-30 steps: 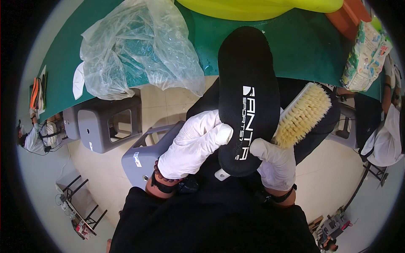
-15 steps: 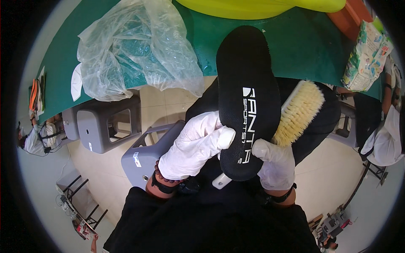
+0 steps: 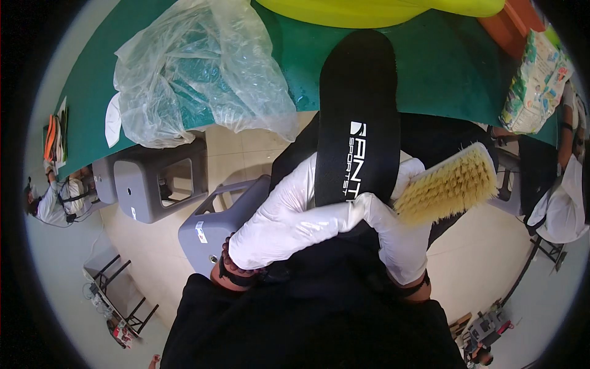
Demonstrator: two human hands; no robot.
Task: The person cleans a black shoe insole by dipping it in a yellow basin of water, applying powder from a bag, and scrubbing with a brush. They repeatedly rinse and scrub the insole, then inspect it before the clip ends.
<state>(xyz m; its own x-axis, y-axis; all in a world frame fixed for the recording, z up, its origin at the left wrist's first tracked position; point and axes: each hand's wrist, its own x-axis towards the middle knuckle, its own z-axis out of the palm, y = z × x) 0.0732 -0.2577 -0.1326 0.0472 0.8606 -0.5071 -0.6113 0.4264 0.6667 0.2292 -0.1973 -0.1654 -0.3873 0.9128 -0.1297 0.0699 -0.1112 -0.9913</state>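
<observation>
A black insole (image 3: 359,80) with white print stands upright in front of my lap, its toe end over the table edge. Gloved in white, my left hand (image 3: 279,224) is closed on its lower end, the thumb laid across it and hiding the heel. My right hand (image 3: 396,240), in a white glove too, is closed on a scrub brush (image 3: 452,187) beside the insole's lower right edge. Pale yellow bristles face toward me and the brush slants up to the right. The brush handle is hidden behind the hands.
A green table (image 3: 452,77) lies ahead. On it are a clear plastic bag (image 3: 203,74), a yellow-green basin (image 3: 350,13), and a patterned tissue pack (image 3: 534,86). Grey stools (image 3: 144,187) stand at left. People are partly visible at both sides.
The brush has turned and moved right and downward, its bristles now facing me. My left thumb has slid across the insole's lower end. The insole has shifted slightly away from me.
</observation>
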